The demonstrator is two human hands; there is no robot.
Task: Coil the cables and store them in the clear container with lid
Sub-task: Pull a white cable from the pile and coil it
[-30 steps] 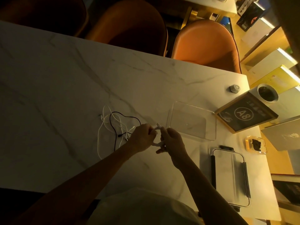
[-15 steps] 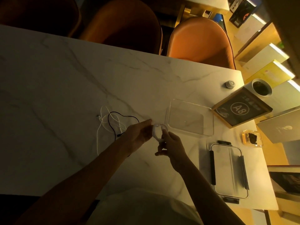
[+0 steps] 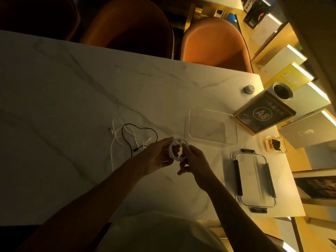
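A pale marble table [image 3: 76,99], crossed by dark veins, is filling most of the view under dim amber light. The left hand [image 3: 158,155] and right hand [image 3: 195,163] are meeting above its near centre, each pinching one side of a small white coiled cable [image 3: 175,149], fingers closed on the loop and holding it off the surface. Just to the left, a loose tangle of white and black cables [image 3: 133,138] is lying flat on the marble. The clear container [image 3: 211,127] is sitting open just beyond the hands, and its lid [image 3: 254,180], with dark clips at its edges, is lying apart on the table near the right edge. A framed sign marked A8 [image 3: 264,114] is resting at the far right corner, near a small round knob [image 3: 249,89]. Orange chairs [image 3: 216,42] are standing along the far side, and stepped shelves [image 3: 283,70] are running along the right.
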